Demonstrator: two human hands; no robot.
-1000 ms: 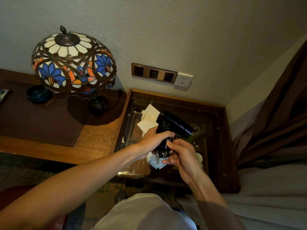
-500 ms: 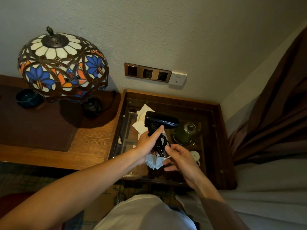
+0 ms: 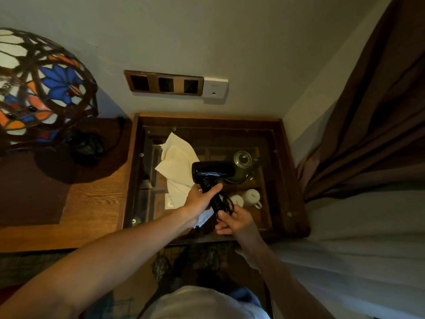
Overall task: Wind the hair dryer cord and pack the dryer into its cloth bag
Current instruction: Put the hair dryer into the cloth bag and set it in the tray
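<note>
A black hair dryer [image 3: 212, 171] hangs over the glass-topped side table [image 3: 294, 180], barrel level and pointing right. My left hand [image 3: 201, 199] grips its handle just under the barrel. The black cord [image 3: 226, 206] is bunched in loops at the handle's lower end, and my right hand [image 3: 234, 221] is closed around that bundle from below. A cream cloth bag [image 3: 177, 162] lies crumpled on the glass behind and left of the dryer; part of it shows under my left wrist.
Under the glass sit a green kettle [image 3: 241, 165] and two white cups [image 3: 251, 196]. A stained-glass lamp [image 3: 43, 88] stands on the wooden desk [image 3: 92, 203] at left. Wall sockets [image 3: 164, 82] are above the table, a brown curtain [image 3: 368, 123] and white bedding [image 3: 368, 249] at right.
The dryer's barrel has swung from tilted to level, pointing right, and sits farther out over the table. My right hand stays on the cord bundle. The view has shifted right, cropping the lamp.
</note>
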